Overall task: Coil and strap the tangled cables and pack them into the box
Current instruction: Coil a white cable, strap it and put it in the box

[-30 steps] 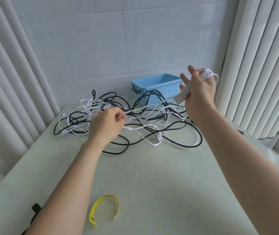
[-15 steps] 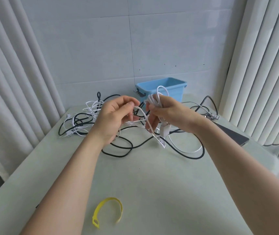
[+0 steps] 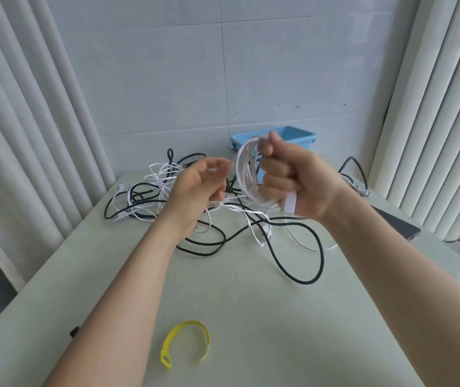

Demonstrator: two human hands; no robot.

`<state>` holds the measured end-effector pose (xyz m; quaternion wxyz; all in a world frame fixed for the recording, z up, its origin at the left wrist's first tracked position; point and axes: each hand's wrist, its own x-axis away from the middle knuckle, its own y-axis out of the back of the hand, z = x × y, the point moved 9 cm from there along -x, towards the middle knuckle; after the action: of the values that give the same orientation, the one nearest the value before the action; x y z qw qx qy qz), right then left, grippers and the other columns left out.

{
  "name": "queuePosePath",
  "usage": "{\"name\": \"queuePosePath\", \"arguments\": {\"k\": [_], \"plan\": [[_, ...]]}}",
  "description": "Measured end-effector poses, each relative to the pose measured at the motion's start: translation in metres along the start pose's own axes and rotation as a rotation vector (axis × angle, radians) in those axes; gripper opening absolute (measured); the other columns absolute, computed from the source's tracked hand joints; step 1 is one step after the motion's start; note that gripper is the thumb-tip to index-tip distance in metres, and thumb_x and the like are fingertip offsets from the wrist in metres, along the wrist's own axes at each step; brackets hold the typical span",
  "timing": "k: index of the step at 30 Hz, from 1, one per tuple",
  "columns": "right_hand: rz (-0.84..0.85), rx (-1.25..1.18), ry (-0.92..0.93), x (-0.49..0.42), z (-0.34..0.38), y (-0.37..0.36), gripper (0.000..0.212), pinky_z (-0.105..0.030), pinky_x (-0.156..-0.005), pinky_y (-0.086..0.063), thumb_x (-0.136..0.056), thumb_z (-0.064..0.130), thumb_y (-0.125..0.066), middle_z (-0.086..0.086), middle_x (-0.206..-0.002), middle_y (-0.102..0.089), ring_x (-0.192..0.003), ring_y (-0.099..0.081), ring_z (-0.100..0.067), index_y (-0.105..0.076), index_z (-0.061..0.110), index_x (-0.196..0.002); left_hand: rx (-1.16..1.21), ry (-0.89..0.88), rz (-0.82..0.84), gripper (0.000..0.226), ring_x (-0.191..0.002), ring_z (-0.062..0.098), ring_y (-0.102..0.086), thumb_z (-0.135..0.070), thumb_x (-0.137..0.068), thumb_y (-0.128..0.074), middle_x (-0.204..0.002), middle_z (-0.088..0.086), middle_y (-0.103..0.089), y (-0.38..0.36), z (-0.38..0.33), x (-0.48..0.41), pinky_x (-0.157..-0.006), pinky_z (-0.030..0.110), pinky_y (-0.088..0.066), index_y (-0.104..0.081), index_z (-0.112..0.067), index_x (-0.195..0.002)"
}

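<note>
My right hand (image 3: 293, 180) grips a coil of white cable (image 3: 247, 170) raised above the table, with a white plug end sticking out below the fist. My left hand (image 3: 198, 188) is just left of the coil and pinches the loose white strand leading to it. Under both hands lies a tangle of black and white cables (image 3: 223, 219) on the table. A curled yellow strap (image 3: 187, 346) lies near the front edge. The blue box (image 3: 296, 135) stands at the back against the wall, partly hidden by my right hand.
Pale green table (image 3: 251, 303) with curtains along both sides. A dark flat device (image 3: 399, 224) lies at the right edge. A black object (image 3: 74, 331) peeks out beside my left forearm.
My right hand swung from high on the right to the middle and turned the coil upright. My left hand lifted off the tangle and came beside the coil.
</note>
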<state>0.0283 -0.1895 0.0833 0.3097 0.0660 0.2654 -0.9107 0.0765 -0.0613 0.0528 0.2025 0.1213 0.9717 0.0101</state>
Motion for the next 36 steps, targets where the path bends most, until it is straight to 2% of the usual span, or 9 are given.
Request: {"name": "queuePosePath", "arguments": {"k": [8, 11, 15, 18, 22, 26, 31, 33, 36], "plan": [[-0.198, -0.717, 0.341, 0.01, 0.066, 0.068, 0.046, -0.022, -0.038, -0.026, -0.106, 0.033, -0.039, 0.006, -0.046, -0.015, -0.035, -0.013, -0.012, -0.053, 0.008, -0.07, -0.574, 0.081, 0.143, 0.016, -0.06, 0.006, -0.061, -0.019, -0.098, -0.063, -0.069, -0.004, -0.066, -0.009, 0.043, -0.002, -0.066, 0.024, -0.053, -0.072, -0.018, -0.084], [-0.318, -0.764, 0.456, 0.025, 0.085, 0.099, 0.045, -0.021, -0.038, -0.028, -0.106, 0.035, -0.039, 0.004, -0.04, -0.022, -0.029, -0.021, -0.013, -0.048, 0.012, -0.068, -0.724, 0.154, 0.183, 0.021, -0.064, 0.015, -0.063, -0.022, -0.096, -0.065, -0.062, -0.01, -0.066, 0.002, 0.068, -0.001, -0.081, 0.044, -0.057, -0.071, -0.025, -0.076], [-0.537, -0.658, 0.545, 0.04, 0.084, 0.13, 0.046, -0.02, -0.044, -0.026, -0.107, 0.037, -0.037, 0.006, -0.044, -0.021, -0.033, -0.019, -0.011, -0.046, 0.015, -0.068, -0.893, 0.131, 0.136, 0.023, -0.072, 0.013, -0.067, -0.03, -0.096, -0.062, -0.068, -0.013, -0.071, 0.007, 0.069, -0.003, -0.083, 0.039, -0.055, -0.069, -0.029, -0.074], [-0.614, -0.572, 0.561, 0.039, 0.081, 0.135, 0.034, -0.02, -0.051, -0.039, -0.107, 0.021, -0.04, 0.005, -0.049, -0.033, -0.037, -0.03, -0.011, -0.047, 0.013, -0.074, -0.651, 0.15, 0.157, 0.019, -0.083, 0.016, -0.07, -0.022, -0.099, -0.062, -0.082, -0.005, -0.077, -0.002, 0.066, 0.0, -0.089, 0.037, -0.053, -0.074, -0.019, -0.085], [-0.643, -0.184, 0.517, 0.028, 0.074, 0.115, 0.017, -0.035, -0.078, -0.055, -0.103, 0.009, -0.047, -0.006, -0.085, -0.074, -0.075, -0.073, -0.023, -0.048, 0.014, -0.088, -0.274, 0.186, 0.206, 0.017, -0.086, 0.013, -0.069, -0.011, -0.099, -0.06, -0.091, 0.007, -0.077, -0.015, 0.055, 0.006, -0.08, 0.023, -0.054, -0.074, -0.006, -0.091], [-0.569, 0.294, 0.45, 0.011, 0.055, 0.077, 0.011, -0.035, -0.084, -0.053, -0.104, 0.008, -0.045, -0.01, -0.12, -0.071, -0.107, -0.07, -0.031, -0.05, 0.015, -0.099, -0.368, 0.098, 0.311, 0.017, -0.089, 0.008, -0.068, -0.017, -0.1, -0.058, -0.088, 0.0, -0.076, -0.032, 0.035, 0.009, -0.09, 0.015, -0.048, -0.074, -0.011, -0.096], [-0.338, 0.927, 0.381, -0.009, 0.016, 0.028, 0.014, -0.033, -0.088, -0.057, -0.104, 0.006, -0.046, -0.006, -0.112, -0.068, -0.107, -0.066, -0.006, -0.048, -0.006, -0.113, -0.308, 0.067, 0.352, 0.019, -0.08, 0.021, -0.057, -0.027, -0.1, -0.06, -0.078, 0.002, -0.066, -0.044, 0.022, 0.011, -0.082, 0.036, -0.042, -0.076, -0.031, -0.09], [-0.268, 1.213, 0.316, -0.012, 0.0, 0.024, 0.01, -0.05, -0.078, -0.058, -0.104, 0.009, -0.042, -0.004, -0.093, -0.066, -0.089, -0.068, -0.01, -0.045, 0.0, -0.104, -0.297, 0.037, 0.336, 0.024, -0.077, 0.016, -0.058, -0.022, -0.101, -0.058, -0.074, -0.005, -0.066, -0.044, 0.015, 0.011, -0.081, 0.031, -0.044, -0.075, -0.032, -0.088], [-0.212, 1.538, 0.326, -0.01, -0.001, 0.023, 0.008, -0.041, -0.067, -0.045, -0.099, 0.009, -0.043, 0.008, -0.075, -0.05, -0.072, -0.048, -0.02, -0.042, 0.005, -0.092, -0.29, 0.02, 0.306, 0.024, -0.074, 0.015, -0.055, -0.015, -0.103, -0.053, -0.07, -0.002, -0.063, -0.04, 0.011, 0.01, -0.074, 0.023, -0.045, -0.073, -0.021, -0.091]]}}
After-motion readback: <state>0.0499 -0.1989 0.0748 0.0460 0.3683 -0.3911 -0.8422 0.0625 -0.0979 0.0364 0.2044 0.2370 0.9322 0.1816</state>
